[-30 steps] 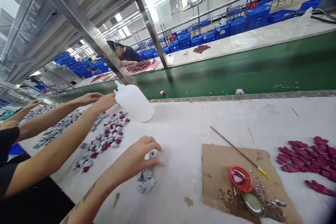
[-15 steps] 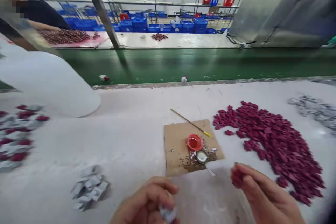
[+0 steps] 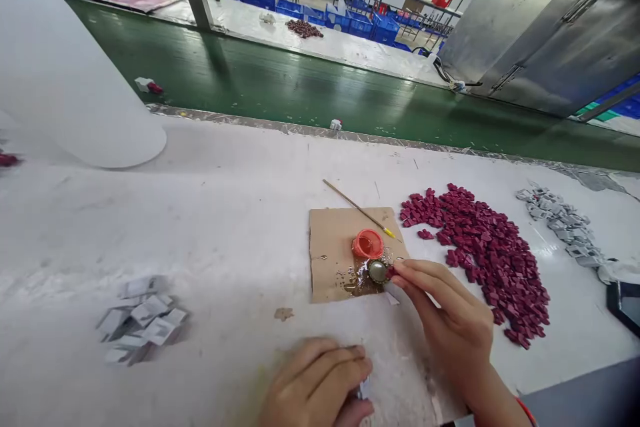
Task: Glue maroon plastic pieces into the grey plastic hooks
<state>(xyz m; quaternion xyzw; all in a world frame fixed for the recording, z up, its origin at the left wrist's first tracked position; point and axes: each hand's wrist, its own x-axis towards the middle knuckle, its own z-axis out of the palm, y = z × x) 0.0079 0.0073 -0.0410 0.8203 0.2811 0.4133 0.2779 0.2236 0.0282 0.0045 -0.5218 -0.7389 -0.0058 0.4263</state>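
My right hand [image 3: 445,320] pinches a small dark red piece [image 3: 391,271] at the edge of a bottle cap [image 3: 377,271]. The cap lies on a square of cardboard [image 3: 327,280], beside a small red cup [image 3: 369,244] with liquid inside. Low in the view, my left hand [image 3: 320,383] is closed around a small white piece [image 3: 364,388], mostly hidden by the fingers. Right of the cardboard spreads a heap of dark red pieces [image 3: 493,253]. A small pile of white pieces [image 3: 145,317] lies at left.
A thin stick [image 3: 355,205] with a yellow tip rests across the cardboard's top edge. More white pieces [image 3: 563,223] lie at far right. A green belt [image 3: 280,77] runs behind the table. A curved white sheet [image 3: 90,80] stands at left.
My right hand has brought the dark red piece leftward to the bottle cap. My left hand still holds the white piece, now with its back turned up. The view has tilted downward.
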